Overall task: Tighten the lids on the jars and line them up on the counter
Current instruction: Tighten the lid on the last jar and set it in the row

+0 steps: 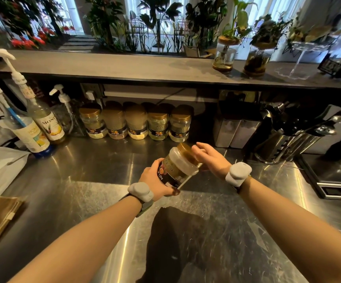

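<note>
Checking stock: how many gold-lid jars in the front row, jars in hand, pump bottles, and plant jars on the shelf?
Row jars: 5
Held jar: 1
Pump bottles: 3
Plant jars: 2
Total: 11

Bare forearms (83, 242), with, strapped just behind the fingers (203, 148), a rounded pale grey left pod (140, 192) on a greenish band (146, 208) and a matching right pod (238, 173) on a dark band (238, 187).
</note>
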`<state>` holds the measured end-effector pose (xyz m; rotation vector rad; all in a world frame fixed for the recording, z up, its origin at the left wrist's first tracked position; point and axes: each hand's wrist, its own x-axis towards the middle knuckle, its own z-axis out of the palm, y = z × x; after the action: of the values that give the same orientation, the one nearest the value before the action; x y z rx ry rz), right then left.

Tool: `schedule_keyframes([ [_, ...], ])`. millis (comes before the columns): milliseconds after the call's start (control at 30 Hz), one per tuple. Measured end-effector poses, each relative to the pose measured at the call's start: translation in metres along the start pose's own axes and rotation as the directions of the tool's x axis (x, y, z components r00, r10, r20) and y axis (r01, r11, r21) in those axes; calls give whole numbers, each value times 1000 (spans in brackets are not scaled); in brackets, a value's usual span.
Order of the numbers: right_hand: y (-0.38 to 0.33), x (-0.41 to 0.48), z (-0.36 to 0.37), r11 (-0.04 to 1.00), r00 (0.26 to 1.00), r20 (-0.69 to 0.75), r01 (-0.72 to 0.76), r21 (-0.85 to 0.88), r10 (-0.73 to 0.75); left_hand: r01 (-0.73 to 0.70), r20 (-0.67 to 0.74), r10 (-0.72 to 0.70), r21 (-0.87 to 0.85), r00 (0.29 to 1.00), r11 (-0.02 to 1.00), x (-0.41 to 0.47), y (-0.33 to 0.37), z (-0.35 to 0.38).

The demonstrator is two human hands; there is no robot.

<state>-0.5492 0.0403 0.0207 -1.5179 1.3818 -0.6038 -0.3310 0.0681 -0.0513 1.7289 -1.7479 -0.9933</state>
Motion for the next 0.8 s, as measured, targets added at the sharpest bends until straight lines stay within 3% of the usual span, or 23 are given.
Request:
schedule_keyframes([
  [167,1,3,2,928,980,-36,-172,331,194,44,-41,-45,-26,998,999,12,11,0],
  [433,20,14,9,878,942,88,-335,343,325,163,-76,-173,-121,982,979,39,35,2],
  [800,37,46,-4,868,956,56,-285,406,287,180,28,-179,-219,984,959,75,52,18],
])
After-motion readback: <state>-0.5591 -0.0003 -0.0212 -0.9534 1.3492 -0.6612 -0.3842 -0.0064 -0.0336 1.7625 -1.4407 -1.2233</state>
